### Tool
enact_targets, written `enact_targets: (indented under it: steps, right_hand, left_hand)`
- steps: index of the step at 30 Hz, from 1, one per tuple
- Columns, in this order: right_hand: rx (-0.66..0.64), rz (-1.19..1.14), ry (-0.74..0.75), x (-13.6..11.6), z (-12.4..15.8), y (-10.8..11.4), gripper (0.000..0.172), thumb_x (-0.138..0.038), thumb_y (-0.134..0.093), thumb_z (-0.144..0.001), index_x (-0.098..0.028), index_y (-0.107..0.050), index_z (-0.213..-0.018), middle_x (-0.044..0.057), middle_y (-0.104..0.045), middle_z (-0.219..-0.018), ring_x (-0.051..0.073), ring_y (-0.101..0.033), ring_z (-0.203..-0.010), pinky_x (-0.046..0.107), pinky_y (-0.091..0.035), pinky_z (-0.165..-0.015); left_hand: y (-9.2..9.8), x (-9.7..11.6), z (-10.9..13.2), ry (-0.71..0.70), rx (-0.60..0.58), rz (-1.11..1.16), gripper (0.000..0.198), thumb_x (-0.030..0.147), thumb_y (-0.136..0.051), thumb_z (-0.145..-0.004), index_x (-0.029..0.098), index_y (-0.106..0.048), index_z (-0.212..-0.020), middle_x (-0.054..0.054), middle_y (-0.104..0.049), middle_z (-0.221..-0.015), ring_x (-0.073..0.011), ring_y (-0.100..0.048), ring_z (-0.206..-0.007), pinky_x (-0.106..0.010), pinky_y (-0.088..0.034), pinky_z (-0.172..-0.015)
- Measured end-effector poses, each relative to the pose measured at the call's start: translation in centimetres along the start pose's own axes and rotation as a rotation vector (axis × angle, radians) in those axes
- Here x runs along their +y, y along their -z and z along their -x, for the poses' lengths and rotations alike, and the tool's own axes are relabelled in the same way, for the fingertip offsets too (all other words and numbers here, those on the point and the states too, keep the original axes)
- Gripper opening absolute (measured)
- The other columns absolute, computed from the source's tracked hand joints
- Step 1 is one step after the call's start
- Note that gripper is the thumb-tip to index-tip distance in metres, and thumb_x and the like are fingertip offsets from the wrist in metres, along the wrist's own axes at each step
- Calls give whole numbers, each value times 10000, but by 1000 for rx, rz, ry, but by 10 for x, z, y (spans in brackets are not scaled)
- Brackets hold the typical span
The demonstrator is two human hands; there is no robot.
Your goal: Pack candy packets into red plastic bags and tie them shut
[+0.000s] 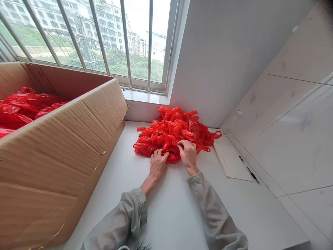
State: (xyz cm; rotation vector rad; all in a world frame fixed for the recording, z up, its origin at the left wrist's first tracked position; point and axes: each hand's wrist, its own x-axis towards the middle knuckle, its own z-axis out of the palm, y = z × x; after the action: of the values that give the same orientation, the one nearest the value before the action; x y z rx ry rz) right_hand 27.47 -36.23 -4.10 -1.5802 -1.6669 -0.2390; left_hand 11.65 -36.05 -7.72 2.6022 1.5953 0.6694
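A heap of knotted red plastic bags lies on the white table, against the wall below the window. At its front edge, my left hand has its fingers and thumb closed on the near red bag. To the right, my right hand pinches a bit of red plastic between thumb and fingertips. Some fingertips are partly hidden by the backs of the hands. What the bags contain cannot be seen.
A large cardboard box with more red bags inside stands at the left. Right of the heap lie a white notepad and a black pen, beside the tiled wall. A barred window is behind.
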Motion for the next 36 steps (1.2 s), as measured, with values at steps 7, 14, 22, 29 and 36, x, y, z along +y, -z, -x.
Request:
enact_targets:
  steps: [7, 14, 22, 29, 36]
  right_hand:
    - [235, -303, -52, -3, 48, 48, 106, -236, -508, -946, -219, -570, -861, 24, -626, -812, 182, -546, -778, 308, -452, -749]
    - [4, -384, 88, 6, 119, 61, 104, -174, -517, -933, -228, -597, -970, 29, -653, -865, 171, -575, -811, 305, -499, -746]
    - [-178, -520, -399, 7, 128, 65, 342, -314, -631, -838, -182, -563, -1146, 88, -609, -1066, 199, -597, -894, 339, -549, -763]
    - [-531, -917, -395, -39, 129, 74, 179, -180, -553, -841, -205, -608, -1009, 8, -682, -846, 156, -663, -711, 283, -547, -681]
    - [-179, -374, -113, -34, 110, 83, 385, -283, -704, -806, -222, -626, -1179, 76, -645, -1111, 230, -566, -994, 377, -495, -859]
  left_hand:
    - [-9, 1, -34, 29, -8, 6, 290, 132, -604, -768, 199, -621, -1050, -153, -510, -1169, -341, -447, -1107, -482, -444, -846]
    - [19, -17, -28, -120, -22, 160, 346, 74, -587, -762, 194, -565, -1086, -107, -541, -1155, -283, -482, -1119, -436, -472, -928]
    - [53, 18, 28, -335, -152, 524, 152, 313, -514, -948, 219, -528, -1067, -47, -593, -1057, -206, -573, -967, -354, -478, -841]
    - [60, 20, 46, -299, -375, 600, 417, 303, -720, -804, 211, -488, -1138, -47, -600, -1100, -218, -588, -971, -339, -474, -831]
    - [76, -6, 50, -344, -388, 640, 549, 320, -766, -767, 245, -475, -1227, -48, -586, -1230, -227, -554, -1109, -350, -449, -939]
